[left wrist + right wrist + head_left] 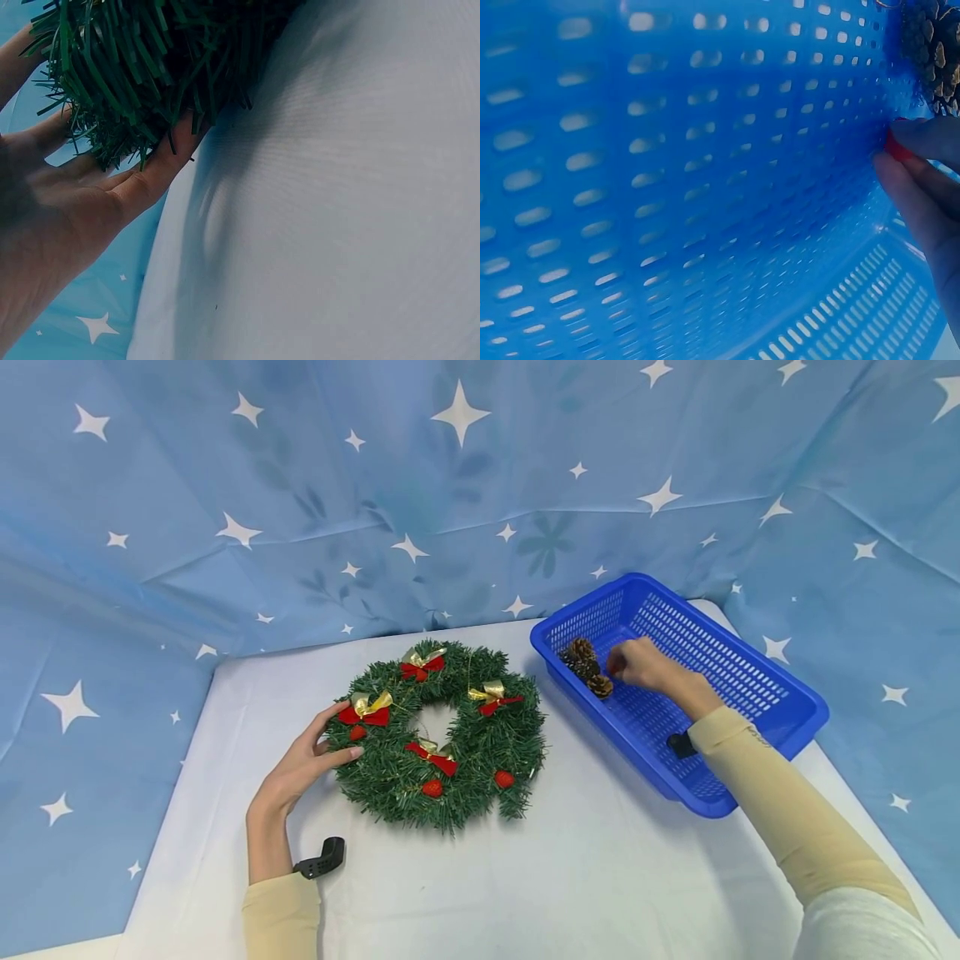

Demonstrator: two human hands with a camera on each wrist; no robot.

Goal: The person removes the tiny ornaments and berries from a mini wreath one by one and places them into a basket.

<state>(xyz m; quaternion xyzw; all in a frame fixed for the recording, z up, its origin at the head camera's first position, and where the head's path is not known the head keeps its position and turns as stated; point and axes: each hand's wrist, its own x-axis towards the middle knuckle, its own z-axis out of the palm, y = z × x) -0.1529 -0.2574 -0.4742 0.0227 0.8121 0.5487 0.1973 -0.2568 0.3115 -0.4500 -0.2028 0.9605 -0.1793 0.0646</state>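
A round green artificial wreath (480, 793) lies on the white table, decorated with red-and-gold bows (365, 710) and red strawberry-like ornaments (432, 788). My left hand (296, 772) grips its left edge, thumb on top; the left wrist view has fingers beneath the green needles (142, 75). Inside the blue basket (750, 664), my right hand (647, 667) reaches down beside several pine cones (582, 650). Between its thumb and fingertips it pinches a small red object (897, 147), mostly covered by the fingers, so its kind is unclear.
The basket stands at the table's right, its perforated walls rising around my right hand. A blue star-patterned cloth (420, 485) hangs behind and at both sides of the white tabletop (480, 893). A black wrist camera (322, 858) sits on my left wrist.
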